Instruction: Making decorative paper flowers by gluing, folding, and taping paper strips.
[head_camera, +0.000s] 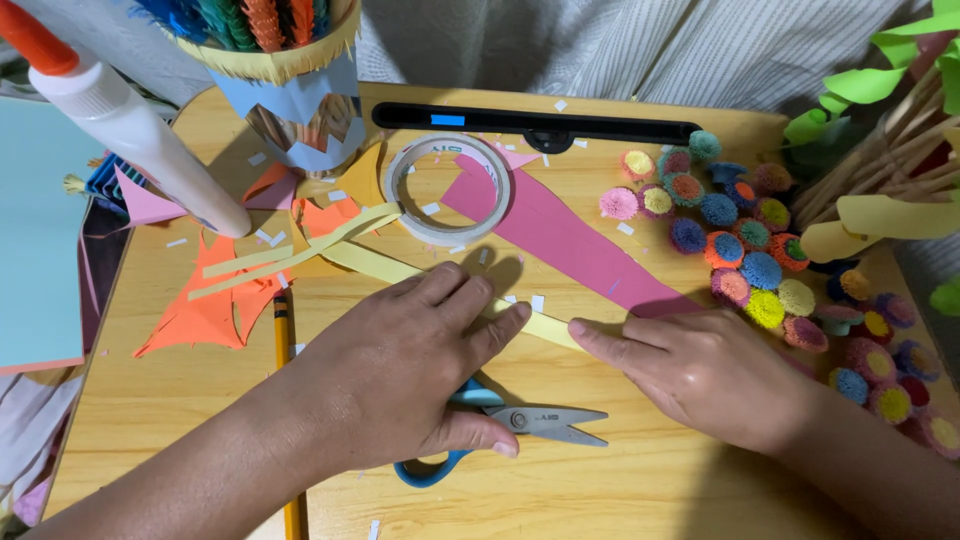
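Note:
My left hand (415, 365) lies flat on the wooden table (620, 490), fingers spread over a long yellow paper strip (385, 266) and resting partly on blue-handled scissors (530, 420). My right hand (690, 368) presses its index fingertip on the right end of the same strip, near a long pink paper piece (560, 235). Neither hand grips anything.
A tape roll (447, 190) sits behind the hands. Orange paper scraps (215, 310), a pencil (283, 340), a white glue bottle (140, 130) and a decorated paper cup (290, 90) are at left. Several colourful paper pompom flowers (760, 270) and wooden sticks with green leaves (880, 170) lie at right.

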